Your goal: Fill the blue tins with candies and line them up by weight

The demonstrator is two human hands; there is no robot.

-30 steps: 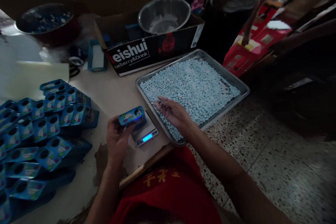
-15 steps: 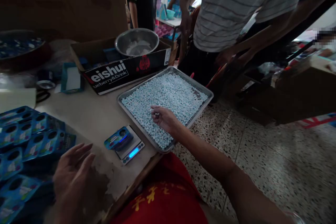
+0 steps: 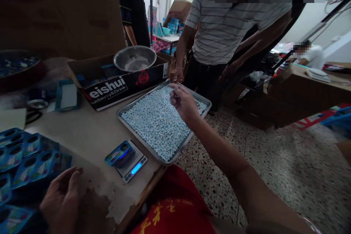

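A metal tray point(image 3: 165, 161) full of small pale blue and white pellets point(image 3: 150, 120) lies across the table's right edge. Above its far right part is my right hand point(image 3: 184, 104), lifted off the pellets, fingers curled in; what they hold is hidden. My left hand point(image 3: 60, 201) rests low at the left, loosely curved with nothing visible in it, beside rows of blue boxes point(image 3: 30, 168) with round holes. Between my hands, a small digital scale point(image 3: 131, 166) with a lit blue display carries one blue box point(image 3: 120, 153), tilted over its edge.
Behind the tray stands a black printed carton point(image 3: 109, 93) with a steel bowl point(image 3: 135, 58) on it. A blue open box point(image 3: 67, 95) and a dark can point(image 3: 37, 103) are at the left. A person in a striped shirt point(image 3: 216, 33) stands beyond the tray, one hand near its far corner.
My right hand has risen from the pellets toward the tray's far side. My left hand has moved slightly left and down, its fingers drawing closer together. The view has tilted up.
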